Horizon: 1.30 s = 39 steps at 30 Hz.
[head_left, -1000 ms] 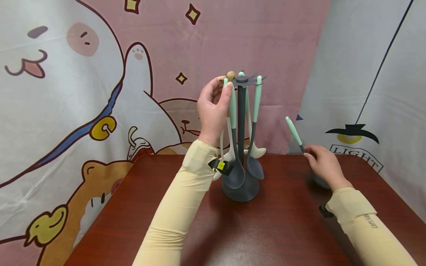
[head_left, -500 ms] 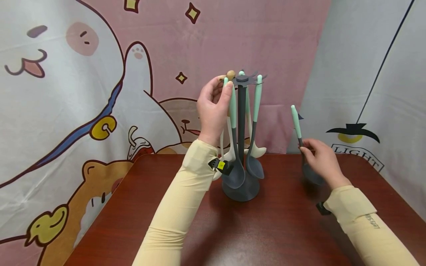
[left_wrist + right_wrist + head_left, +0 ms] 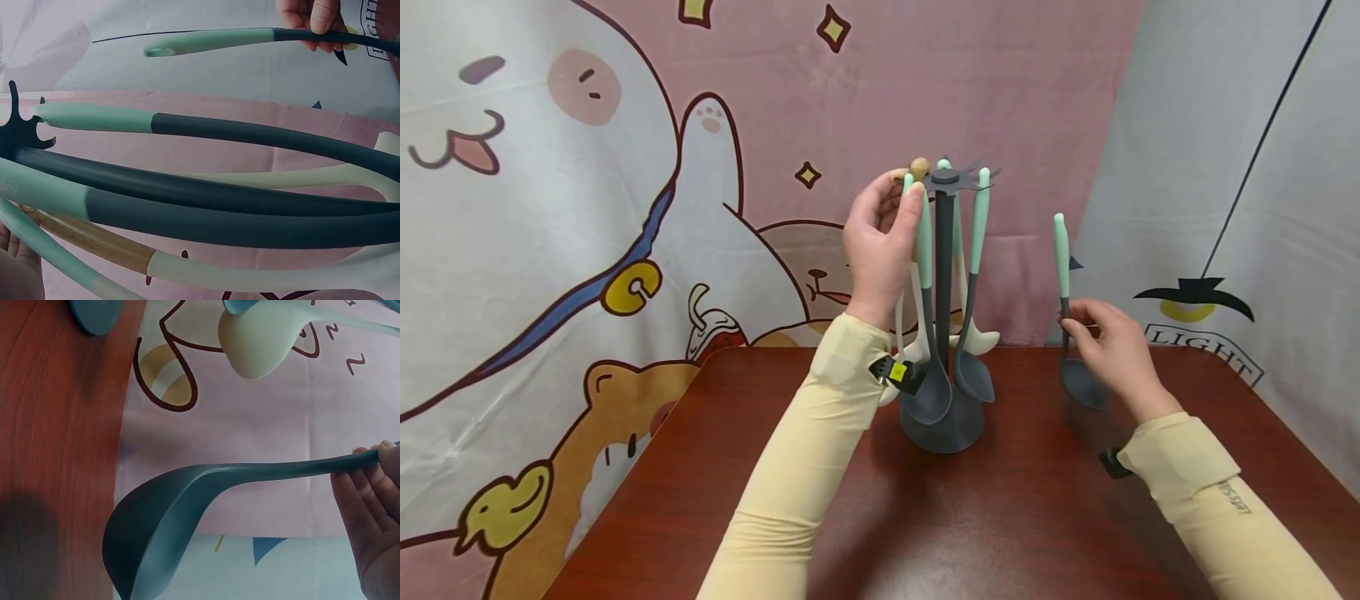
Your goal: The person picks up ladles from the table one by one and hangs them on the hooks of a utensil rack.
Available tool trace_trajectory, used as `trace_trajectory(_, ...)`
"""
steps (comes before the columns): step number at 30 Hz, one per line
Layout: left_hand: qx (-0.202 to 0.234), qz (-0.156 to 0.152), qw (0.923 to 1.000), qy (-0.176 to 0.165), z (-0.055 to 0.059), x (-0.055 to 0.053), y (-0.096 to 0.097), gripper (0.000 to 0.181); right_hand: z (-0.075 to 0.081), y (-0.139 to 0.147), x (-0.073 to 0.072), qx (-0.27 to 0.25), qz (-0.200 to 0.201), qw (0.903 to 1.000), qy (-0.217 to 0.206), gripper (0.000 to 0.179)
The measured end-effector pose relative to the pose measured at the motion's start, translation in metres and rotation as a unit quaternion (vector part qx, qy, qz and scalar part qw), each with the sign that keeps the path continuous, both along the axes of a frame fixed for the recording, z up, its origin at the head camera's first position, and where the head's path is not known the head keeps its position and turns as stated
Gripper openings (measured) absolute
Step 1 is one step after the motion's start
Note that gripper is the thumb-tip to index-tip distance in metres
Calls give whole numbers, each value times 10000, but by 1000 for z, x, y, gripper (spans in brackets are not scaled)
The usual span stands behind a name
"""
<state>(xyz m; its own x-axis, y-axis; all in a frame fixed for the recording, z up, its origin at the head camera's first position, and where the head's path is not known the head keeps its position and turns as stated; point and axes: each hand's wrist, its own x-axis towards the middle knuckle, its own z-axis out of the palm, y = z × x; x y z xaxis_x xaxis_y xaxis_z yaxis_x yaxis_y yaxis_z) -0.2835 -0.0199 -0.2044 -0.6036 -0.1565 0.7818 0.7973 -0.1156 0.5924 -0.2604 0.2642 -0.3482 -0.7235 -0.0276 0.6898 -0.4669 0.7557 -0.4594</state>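
Note:
My right hand (image 3: 1116, 350) pinches the dark shaft of a ladle (image 3: 1061, 258) with a mint-green handle. The ladle stands nearly upright above the table's right side, its deep grey bowl (image 3: 162, 531) hanging down in the right wrist view. At the centre is a dark grey utensil rack (image 3: 945, 250) with a round base. My left hand (image 3: 883, 242) grips the rack's top edge around the handle ends. Several utensils hang there, among them a dark ladle (image 3: 927, 392), a dark spoon (image 3: 975, 379) and a wooden-handled white utensil (image 3: 106, 240). The left fingertips are partly hidden.
The reddish-brown table (image 3: 1022, 517) carries the rack, whose base (image 3: 943, 433) rests near its middle. Behind the table hangs a printed cloth backdrop (image 3: 1015, 83) with cartoon animals. White utensil heads (image 3: 981, 340) stick out on the rack's far side.
My right hand has moved left and slightly up with the ladle, bringing it closer to the rack. The ladle has swung from tilted to nearly upright. My left hand has stayed in place.

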Motion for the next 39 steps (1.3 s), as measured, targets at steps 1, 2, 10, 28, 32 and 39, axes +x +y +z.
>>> trace_trajectory(1,0,2,10000,-12,0,0,0,32,0,-1,0,-10,11,10000,43,13)
trace_trajectory(2,2,0,10000,-15,0,0,0,32,1,-2,0,-18,16,10000,74,13)
trace_trajectory(10,-14,11,10000,4,0,-1,1,32,8,-11,3,-150,71,9997,176,13)
trace_trajectory(28,26,-2,10000,48,-1,-4,0,31,29,-29,13,-447,438,9971,437,13)
trace_trajectory(32,28,-10,10000,51,-1,-4,1,31,34,-32,16,-471,507,9965,465,13)
trace_trajectory(39,-1,-13,10000,56,0,-2,0,31,40,-38,19,-447,648,9950,610,15)
